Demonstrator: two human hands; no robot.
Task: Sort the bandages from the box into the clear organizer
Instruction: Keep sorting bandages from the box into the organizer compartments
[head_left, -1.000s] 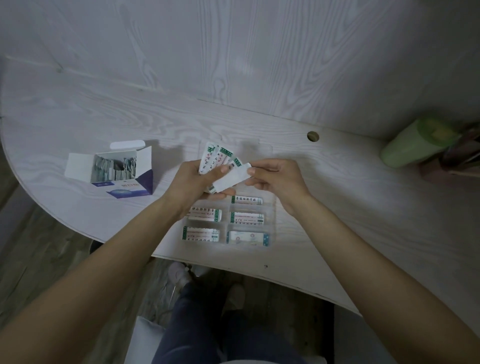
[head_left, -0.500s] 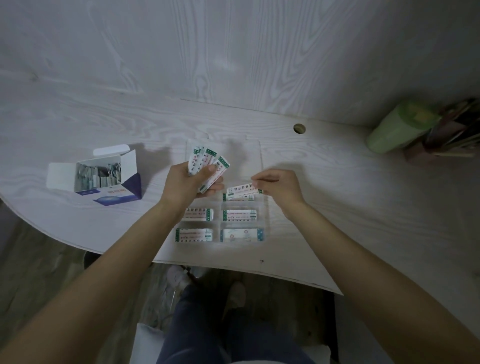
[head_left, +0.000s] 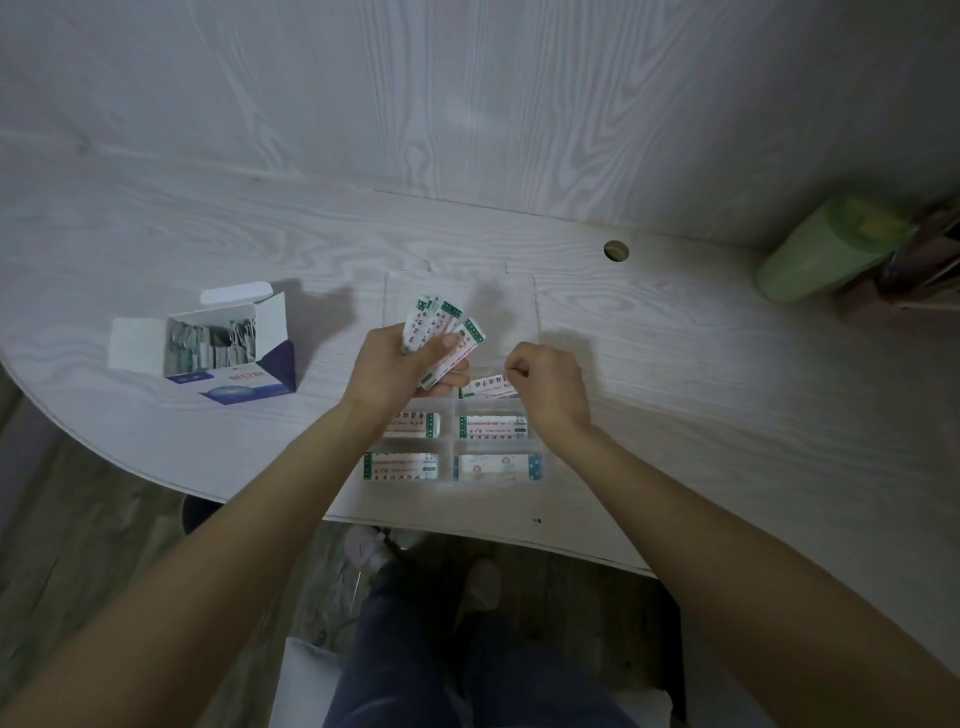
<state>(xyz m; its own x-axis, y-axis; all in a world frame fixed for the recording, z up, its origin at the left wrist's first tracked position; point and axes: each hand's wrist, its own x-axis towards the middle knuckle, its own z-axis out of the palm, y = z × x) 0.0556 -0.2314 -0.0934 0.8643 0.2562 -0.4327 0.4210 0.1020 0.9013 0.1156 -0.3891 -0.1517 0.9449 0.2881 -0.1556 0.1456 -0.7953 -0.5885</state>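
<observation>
Print on the bandages (head_left: 445, 332) and box (head_left: 236, 376) too blurred to read

The table (head_left: 675, 374) is pale whitewashed wood with wavy grey grain; the box (head_left: 249, 364) is white outside with a deep purple-blue corner and a light blue glow on its front; the bandages (head_left: 444, 332) are white with green end bands and red print; the organizer (head_left: 532, 312) is clear; a cylinder (head_left: 810, 260) at far right is light green.

Pale wood-grain table (head_left: 675, 395), curved front edge.
On it sat an open bandage box (head_left: 228, 358) left, clear organizer (head_left: 457, 447) centre, green cylinder (head_left: 821, 254) far right.
</observation>
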